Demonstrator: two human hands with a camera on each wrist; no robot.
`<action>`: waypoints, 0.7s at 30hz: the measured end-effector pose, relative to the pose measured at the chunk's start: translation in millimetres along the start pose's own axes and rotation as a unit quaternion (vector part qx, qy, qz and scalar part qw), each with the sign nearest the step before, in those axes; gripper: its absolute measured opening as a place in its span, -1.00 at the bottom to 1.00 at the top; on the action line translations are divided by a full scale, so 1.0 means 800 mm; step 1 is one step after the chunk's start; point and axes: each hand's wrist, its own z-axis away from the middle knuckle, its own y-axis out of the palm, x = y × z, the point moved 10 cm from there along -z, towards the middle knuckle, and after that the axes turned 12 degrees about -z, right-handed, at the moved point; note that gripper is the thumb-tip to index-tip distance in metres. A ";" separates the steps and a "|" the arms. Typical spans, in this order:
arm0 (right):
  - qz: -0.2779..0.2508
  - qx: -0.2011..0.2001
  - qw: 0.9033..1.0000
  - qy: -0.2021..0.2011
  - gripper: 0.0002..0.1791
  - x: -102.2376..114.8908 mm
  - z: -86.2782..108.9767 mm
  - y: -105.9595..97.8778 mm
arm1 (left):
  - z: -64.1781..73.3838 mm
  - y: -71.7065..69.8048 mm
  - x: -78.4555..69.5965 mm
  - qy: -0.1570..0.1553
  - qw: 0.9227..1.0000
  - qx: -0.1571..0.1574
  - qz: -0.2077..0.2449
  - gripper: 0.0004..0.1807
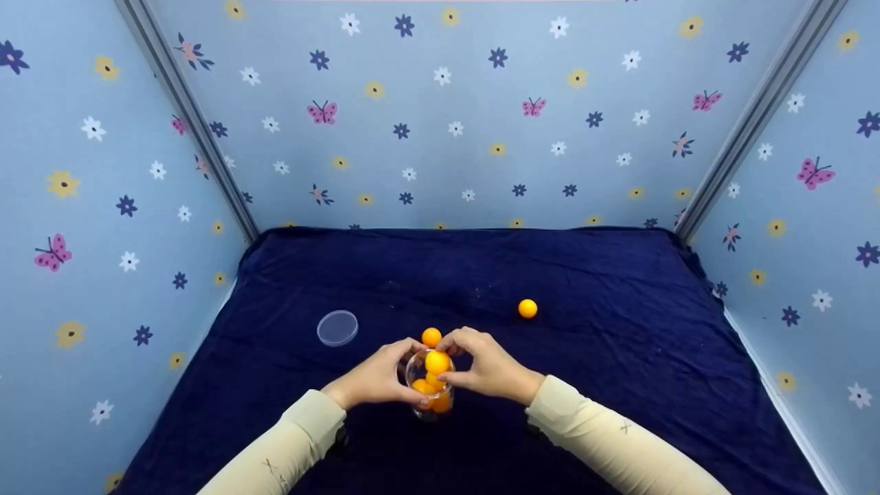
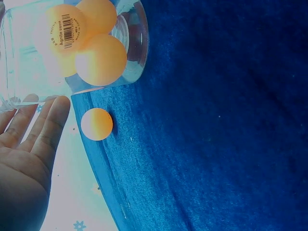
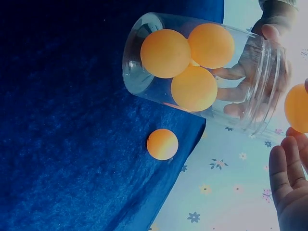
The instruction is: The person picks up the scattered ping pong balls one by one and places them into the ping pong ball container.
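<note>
"While the left hand (image 1: 375,378) curls round the clear jar (image 3: 262,82), what's the right hand (image 1: 489,366) doing?"

"Pinching an orange ball (image 1: 436,361), thumb and fingers parted just its width, at the jar's mouth!"

"Any writing?"

"Yes! A printed ball (image 2: 66,31) inside reads 'Agnite', with a barcode and 'MADE IN'; the rest is too tiny."

"Outside?"

"A loose ball (image 1: 432,337) just behind the jar, another ball (image 1: 528,309) farther right on blue cloth (image 1: 605,309), a clear lid (image 1: 337,328) left."

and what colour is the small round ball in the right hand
The small round ball is orange, best seen in the head view.
</note>
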 end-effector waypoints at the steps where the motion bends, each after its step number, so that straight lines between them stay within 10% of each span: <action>1: 0.002 0.000 1.000 -0.002 -0.61 0.000 0.000 0.001 | 0.000 0.000 0.000 0.001 1.000 -0.001 0.000 -0.24; 21: 0.040 0.012 0.999 0.012 -0.59 -0.009 -0.002 0.013 | -0.002 0.000 0.001 0.001 1.000 -0.004 -0.011 -0.23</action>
